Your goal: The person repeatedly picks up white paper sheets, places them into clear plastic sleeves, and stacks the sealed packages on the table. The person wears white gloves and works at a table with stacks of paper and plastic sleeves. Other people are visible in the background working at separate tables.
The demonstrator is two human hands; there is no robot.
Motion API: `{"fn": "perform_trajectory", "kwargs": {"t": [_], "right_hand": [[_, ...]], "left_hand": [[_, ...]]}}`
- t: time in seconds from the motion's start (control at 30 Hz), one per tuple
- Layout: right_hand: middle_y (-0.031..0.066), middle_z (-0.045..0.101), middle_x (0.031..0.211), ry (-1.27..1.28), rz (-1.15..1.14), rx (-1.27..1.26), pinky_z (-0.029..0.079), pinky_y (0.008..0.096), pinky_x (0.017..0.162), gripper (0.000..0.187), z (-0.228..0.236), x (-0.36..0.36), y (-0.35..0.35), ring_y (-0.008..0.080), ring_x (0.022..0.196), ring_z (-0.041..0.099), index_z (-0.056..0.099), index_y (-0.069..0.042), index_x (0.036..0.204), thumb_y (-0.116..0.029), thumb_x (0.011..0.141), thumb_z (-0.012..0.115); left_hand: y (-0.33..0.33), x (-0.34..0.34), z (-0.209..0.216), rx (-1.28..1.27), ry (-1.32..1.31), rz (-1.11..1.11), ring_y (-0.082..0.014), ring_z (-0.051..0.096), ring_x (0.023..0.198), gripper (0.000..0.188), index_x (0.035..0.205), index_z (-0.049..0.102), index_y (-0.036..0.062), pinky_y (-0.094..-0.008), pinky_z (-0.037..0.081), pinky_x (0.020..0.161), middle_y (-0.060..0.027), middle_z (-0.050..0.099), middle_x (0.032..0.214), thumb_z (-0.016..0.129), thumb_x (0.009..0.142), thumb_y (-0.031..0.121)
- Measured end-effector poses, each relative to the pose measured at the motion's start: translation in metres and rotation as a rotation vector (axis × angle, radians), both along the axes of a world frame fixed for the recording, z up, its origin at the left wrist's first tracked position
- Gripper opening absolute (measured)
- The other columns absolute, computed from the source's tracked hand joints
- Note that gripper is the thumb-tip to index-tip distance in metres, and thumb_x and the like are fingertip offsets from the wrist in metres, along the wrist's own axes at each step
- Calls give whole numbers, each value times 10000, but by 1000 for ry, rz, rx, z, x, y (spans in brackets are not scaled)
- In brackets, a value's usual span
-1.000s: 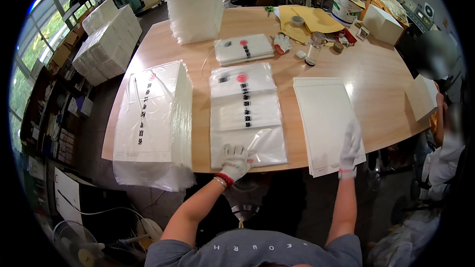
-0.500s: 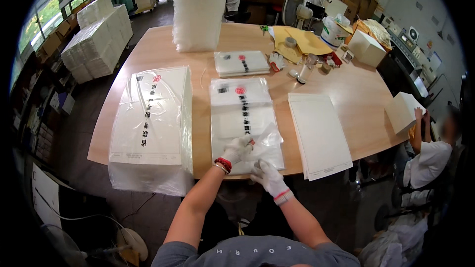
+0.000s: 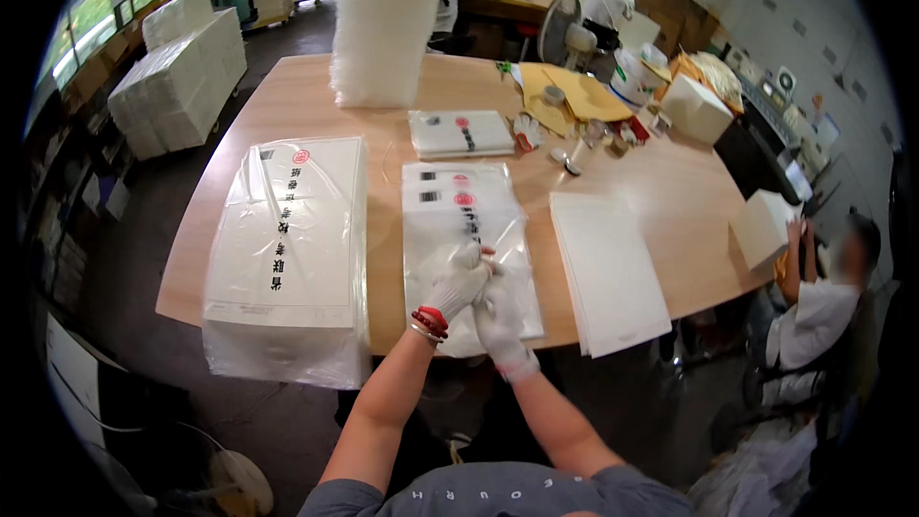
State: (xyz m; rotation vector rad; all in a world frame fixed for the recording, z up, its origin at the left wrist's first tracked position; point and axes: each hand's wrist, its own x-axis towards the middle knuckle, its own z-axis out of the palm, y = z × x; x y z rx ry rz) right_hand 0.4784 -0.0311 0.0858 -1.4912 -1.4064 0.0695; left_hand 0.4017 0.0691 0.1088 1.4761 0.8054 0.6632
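Note:
My left hand (image 3: pixel 454 285), in a white knitted glove with bracelets at the wrist, pinches the top plastic bag (image 3: pixel 488 222) of a flat stack in front of me. That clear printed bag lies askew over the one beneath, so two barcodes show. Against the left fingers is my right hand (image 3: pixel 502 324), also gloved, over the bag's near part; motion blur hides its grip. A tall plastic-wrapped stack of printed paper (image 3: pixel 287 258) stands to the left. On the right lies a thin stack of white sheets (image 3: pixel 611 278).
Folded plastic bags (image 3: pixel 461 138) lie beyond the stack, with a spare glove (image 3: pixel 526 131) beside them. A tall white column of wrap (image 3: pixel 383 29) stands at the table's far side. Yellow envelopes (image 3: pixel 584 96) are at far right. A co-worker (image 3: pixel 818 311) sits at right by a white block (image 3: pixel 763 230).
My right hand has moved up and left to meet my left hand. The top bag has slid toward me, baring a second barcode behind it.

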Motion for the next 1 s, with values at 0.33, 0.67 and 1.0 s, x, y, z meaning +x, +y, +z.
{"fn": "perform_trajectory", "kwargs": {"t": [0.33,0.67,1.0], "right_hand": [[165,613,945,113,475,-388,483,344,763,236,-8,48,-84,315,872,599,602,-26,1021,-114,803,619],[148,623,993,-325,-76,-454,498,387,780,528,-15,218,-168,305,919,606,522,-51,1147,-260,702,716],[86,597,752,-615,-156,-256,480,382,568,111,20,196,-174,284,684,595,598,-92,913,-139,815,572]], "left_hand": [[-41,-16,26,678,348,105,-266,628,795,499,1175,492,1,-354,479,712,-123,632,861,683,745,167],[-131,-35,43,864,-13,257,-254,605,774,270,988,610,76,-328,502,658,-111,618,892,657,725,34],[-195,68,-49,-649,-208,-435,-182,544,1043,360,1185,476,16,-315,447,894,-111,558,1149,533,908,240]]}}
